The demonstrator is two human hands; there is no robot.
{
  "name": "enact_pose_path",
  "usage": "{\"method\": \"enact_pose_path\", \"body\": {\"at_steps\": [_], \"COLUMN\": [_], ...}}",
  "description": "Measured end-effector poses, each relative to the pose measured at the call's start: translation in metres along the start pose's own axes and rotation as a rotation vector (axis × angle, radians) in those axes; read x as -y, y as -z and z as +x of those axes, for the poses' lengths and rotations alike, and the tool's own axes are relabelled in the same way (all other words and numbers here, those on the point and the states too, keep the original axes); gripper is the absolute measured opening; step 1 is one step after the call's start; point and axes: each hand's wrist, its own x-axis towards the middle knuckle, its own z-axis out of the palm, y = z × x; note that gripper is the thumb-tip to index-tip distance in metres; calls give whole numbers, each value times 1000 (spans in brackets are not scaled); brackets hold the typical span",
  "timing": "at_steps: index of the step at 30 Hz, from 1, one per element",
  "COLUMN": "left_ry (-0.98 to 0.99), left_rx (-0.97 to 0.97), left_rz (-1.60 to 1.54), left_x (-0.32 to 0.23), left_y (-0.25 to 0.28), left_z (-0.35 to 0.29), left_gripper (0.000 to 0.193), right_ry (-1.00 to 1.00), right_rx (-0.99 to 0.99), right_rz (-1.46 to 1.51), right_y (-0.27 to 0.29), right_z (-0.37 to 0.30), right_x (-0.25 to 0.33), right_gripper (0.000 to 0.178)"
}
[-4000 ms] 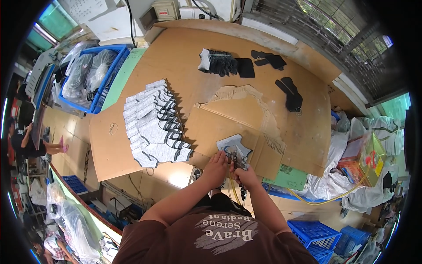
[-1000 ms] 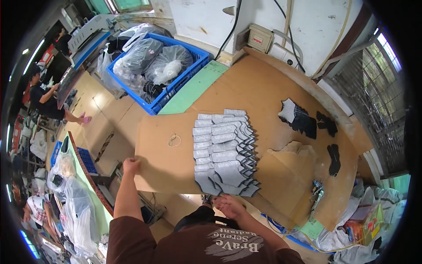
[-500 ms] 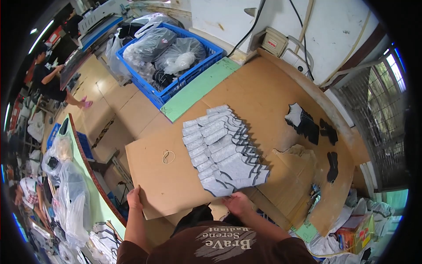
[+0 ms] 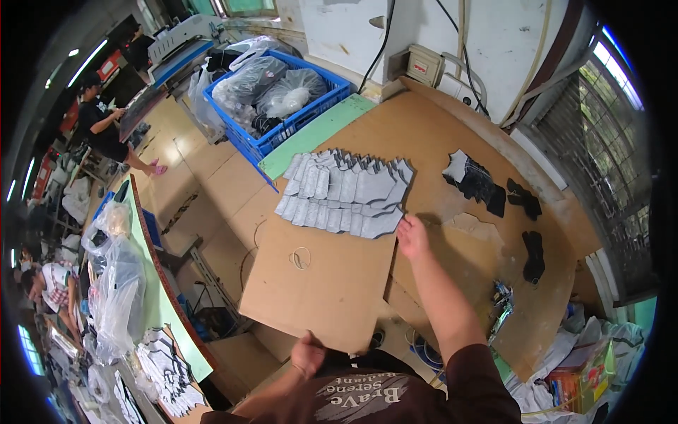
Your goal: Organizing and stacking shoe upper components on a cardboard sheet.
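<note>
A flat cardboard sheet (image 4: 318, 297) reaches from my body over the worktable. My left hand (image 4: 308, 355) is closed on its near edge. My right hand (image 4: 412, 237) grips the right edge, thumb close to the corner of the grey pieces. Overlapping rows of grey fabric cutouts (image 4: 346, 185) with dark edges cover the sheet's far end. A thin pale loop, like a rubber band (image 4: 301, 249), lies on the bare cardboard nearer me. The fingers under the sheet are hidden.
Black cutouts (image 4: 474, 185) lie on the brown worktable (image 4: 395, 127) at right, near a torn cardboard piece (image 4: 466, 237). A blue crate (image 4: 282, 134) of plastic bags stands beyond. At left is a green-topped table (image 4: 152, 261); co-workers (image 4: 102, 127) are farther off.
The cardboard has turned counterclockwise, carrying the grey cutouts away from me. My right hand has moved forward along with its edge; my left hand has come right and nearer my body.
</note>
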Motion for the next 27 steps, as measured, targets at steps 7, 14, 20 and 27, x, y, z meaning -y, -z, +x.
{"method": "enact_pose_path", "body": {"at_steps": [7, 14, 20, 27], "left_ry": [497, -325, -704, -395], "left_rx": [206, 434, -315, -383], "left_rz": [235, 1700, 1182, 679], "left_x": [37, -81, -234, -174], "left_y": [-37, -67, -80, -156], "left_z": [-23, -19, 143, 140], "left_gripper": [33, 17, 45, 8], "right_ry": [86, -541, -741, -302], "right_rx": [118, 172, 15, -343], "right_rz": [-224, -256, 213, 118], "right_y": [-10, 88, 94, 42], "right_z": [-44, -225, -257, -264], "right_x": [31, -67, -144, -116], "right_gripper": [61, 25, 31, 22]}}
